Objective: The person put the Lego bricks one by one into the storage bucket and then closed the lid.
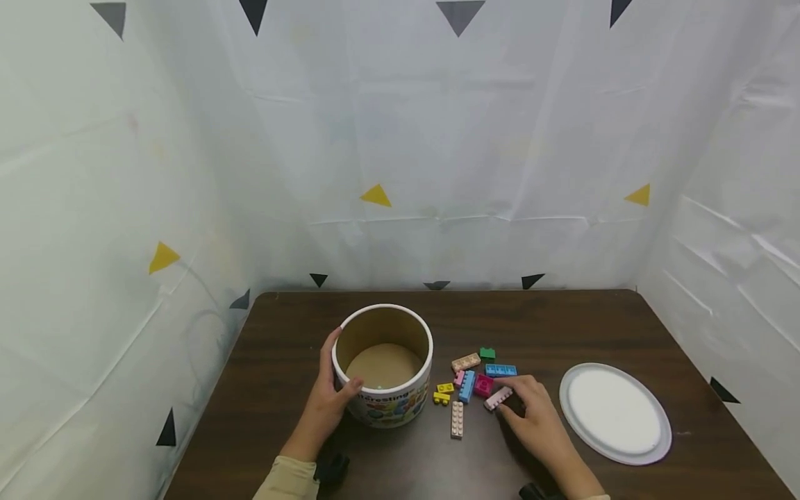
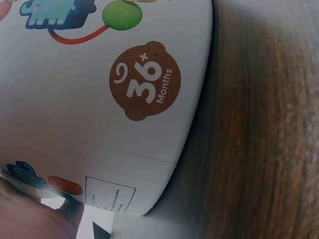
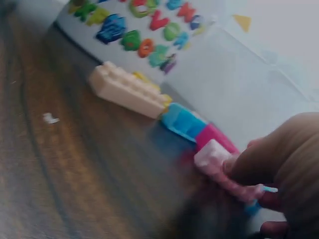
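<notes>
My left hand (image 1: pixel 328 397) grips the near left side of a round white tub (image 1: pixel 395 408), its thumb over the rim and its fingers along the outer wall. The tub stands upright on the table and looks bare inside; the left wrist view shows its printed wall (image 2: pixel 65 109) close up. My right hand (image 1: pixel 536 419) pinches a pale pink toy brick (image 1: pixel 498 398) between thumb and fingers, low over the table. Beside that brick lie a magenta brick (image 1: pixel 483 385) and a blue brick (image 1: pixel 466 387). In the right wrist view my thumb (image 3: pixel 254 162) presses against the pale pink brick.
More bricks lie right of the tub: a beige brick (image 1: pixel 457 420), yellow pieces (image 1: pixel 442 398), another beige brick (image 1: pixel 466 362), a green brick (image 1: pixel 487 354) and a second blue brick (image 1: pixel 501 370). A white round lid (image 1: pixel 615 413) lies on the dark wooden table (image 1: pixel 275 347) at the right.
</notes>
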A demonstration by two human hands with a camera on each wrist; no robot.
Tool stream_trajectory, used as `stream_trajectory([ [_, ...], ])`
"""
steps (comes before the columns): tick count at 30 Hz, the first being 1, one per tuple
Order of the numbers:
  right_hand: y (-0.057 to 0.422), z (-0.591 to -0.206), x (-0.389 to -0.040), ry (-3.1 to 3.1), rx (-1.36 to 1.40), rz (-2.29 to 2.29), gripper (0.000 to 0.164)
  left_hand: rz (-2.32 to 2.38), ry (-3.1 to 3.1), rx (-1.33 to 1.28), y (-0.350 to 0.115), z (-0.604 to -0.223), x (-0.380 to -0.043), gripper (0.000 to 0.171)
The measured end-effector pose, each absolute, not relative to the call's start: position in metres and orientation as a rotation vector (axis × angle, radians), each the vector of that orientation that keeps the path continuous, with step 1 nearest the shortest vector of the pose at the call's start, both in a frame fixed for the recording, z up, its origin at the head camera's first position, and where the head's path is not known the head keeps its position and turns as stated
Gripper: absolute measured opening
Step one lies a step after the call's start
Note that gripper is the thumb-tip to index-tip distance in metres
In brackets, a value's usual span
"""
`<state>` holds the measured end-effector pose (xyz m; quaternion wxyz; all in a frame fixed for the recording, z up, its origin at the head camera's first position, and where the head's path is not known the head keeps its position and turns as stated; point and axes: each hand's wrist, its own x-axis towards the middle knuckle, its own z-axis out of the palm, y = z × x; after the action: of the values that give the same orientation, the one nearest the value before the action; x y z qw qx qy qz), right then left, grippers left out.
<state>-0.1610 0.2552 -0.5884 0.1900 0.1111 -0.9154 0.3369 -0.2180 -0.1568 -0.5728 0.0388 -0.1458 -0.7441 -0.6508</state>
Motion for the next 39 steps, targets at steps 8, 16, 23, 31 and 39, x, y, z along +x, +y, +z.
stream_trajectory([
  [8,0.250,-0.593,-0.159,-2.702,0.297,0.947,0.057,-1.957,-2.309,-0.445,-0.155,-0.575,-0.217,0.100],
  [16,0.250,-0.593,-0.159,-2.675,0.297,0.920,0.059,-1.989,-2.290,-0.461,-0.152,-0.573,-0.215,0.099],
  [23,0.248,-0.584,-0.159,-2.663,0.249,1.006,0.042,-1.940,-2.332,-0.454,-0.153,-0.573,-0.217,0.099],
  [31,0.248,-0.586,-0.163,-2.577,0.254,1.120,0.027,-1.953,-2.312,-0.461,-0.155,-0.571,-0.218,0.099],
  [39,0.246,-0.588,-0.164,-2.574,0.270,1.156,0.027,-1.964,-2.310,-0.458,-0.156,-0.567,-0.216,0.099],
])
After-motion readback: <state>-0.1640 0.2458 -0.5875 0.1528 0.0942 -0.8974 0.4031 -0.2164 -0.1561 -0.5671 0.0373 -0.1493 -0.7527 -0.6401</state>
